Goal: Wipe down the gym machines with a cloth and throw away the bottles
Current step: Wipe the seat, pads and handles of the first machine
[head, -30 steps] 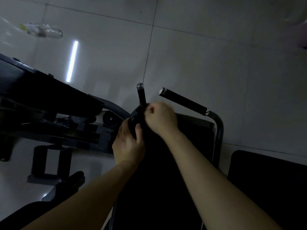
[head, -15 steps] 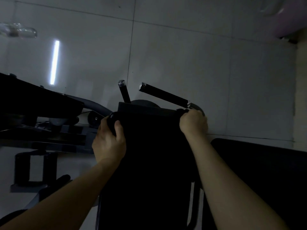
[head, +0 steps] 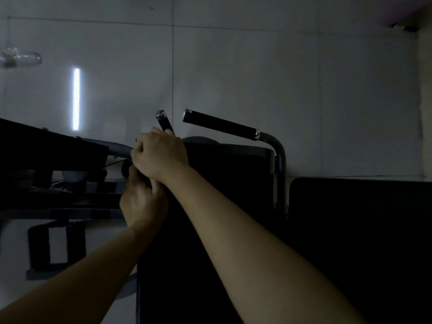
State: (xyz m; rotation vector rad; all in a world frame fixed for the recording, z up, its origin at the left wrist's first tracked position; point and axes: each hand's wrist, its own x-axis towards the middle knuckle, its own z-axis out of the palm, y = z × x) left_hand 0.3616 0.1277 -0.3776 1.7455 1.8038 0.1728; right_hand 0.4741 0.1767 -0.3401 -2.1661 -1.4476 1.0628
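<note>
Glossy tiled floor [head: 257,66], bright light reflection [head: 76,99]

Black pad [head: 224,183]; black chrome-capped handle [head: 219,126]; grey-white tiled floor [head: 304,78]; clear bottle [head: 21,58].

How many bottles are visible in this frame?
1. A clear bottle lies on the tiled floor at the far upper left; others may be hidden from view.

At ten o'clock a blurred bottle [head: 22,58] is cut by the left edge. The right hand [head: 161,155] hides the fingers of the left hand [head: 142,202]; whatever either grips is lost in the dark
</note>
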